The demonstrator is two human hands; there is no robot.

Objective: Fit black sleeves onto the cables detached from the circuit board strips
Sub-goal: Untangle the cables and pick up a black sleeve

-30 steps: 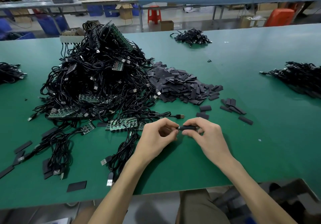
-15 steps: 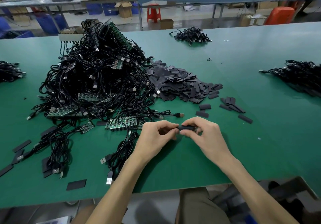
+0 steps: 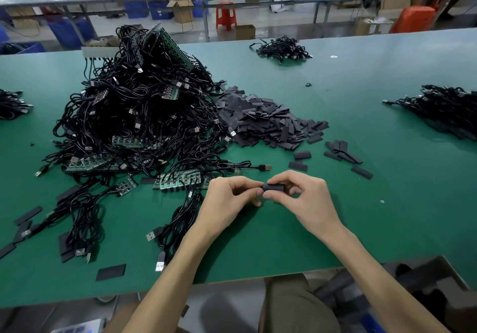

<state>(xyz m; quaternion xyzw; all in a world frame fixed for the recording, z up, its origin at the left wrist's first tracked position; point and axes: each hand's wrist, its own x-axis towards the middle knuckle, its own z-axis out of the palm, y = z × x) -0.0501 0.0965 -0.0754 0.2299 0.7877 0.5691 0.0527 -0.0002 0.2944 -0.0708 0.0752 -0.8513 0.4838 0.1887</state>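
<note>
both hands meet just above the near part of the green table (image 3: 387, 203). the right hand (image 3: 307, 201) pinches a black sleeve (image 3: 273, 187) between thumb and forefinger, and the sleeve lies crosswise. the left hand (image 3: 232, 198) has its fingers curled and its thumb and forefinger close on the sleeve's left end. whether a cable end sits inside there i cannot tell, as the fingertips hide it.

just beyond the hands a loose cable (image 3: 247, 165) ends in a usb plug that lies flat on the table. a circuit board strip (image 3: 180, 180) lies near the left hand, at the foot of the big cable heap (image 3: 134, 115), where more green strips are tangled in. to the right of that heap and touching it is the sleeve pile (image 3: 265, 123), with a few loose sleeves (image 3: 340, 149) scattered off its near right edge. more flat sleeves lie on the left, one of them alone (image 3: 111, 272) near the table's front edge. a bundle of cables with usb plugs (image 3: 160, 263) lies beside the left forearm.

well apart on the right is a separate cable pile (image 3: 446, 110). a smaller one (image 3: 282, 49) sits at the far side, and another (image 3: 11, 104) at the left edge. behind the table stand a red stool (image 3: 226, 14) and a cardboard box (image 3: 244, 31).
</note>
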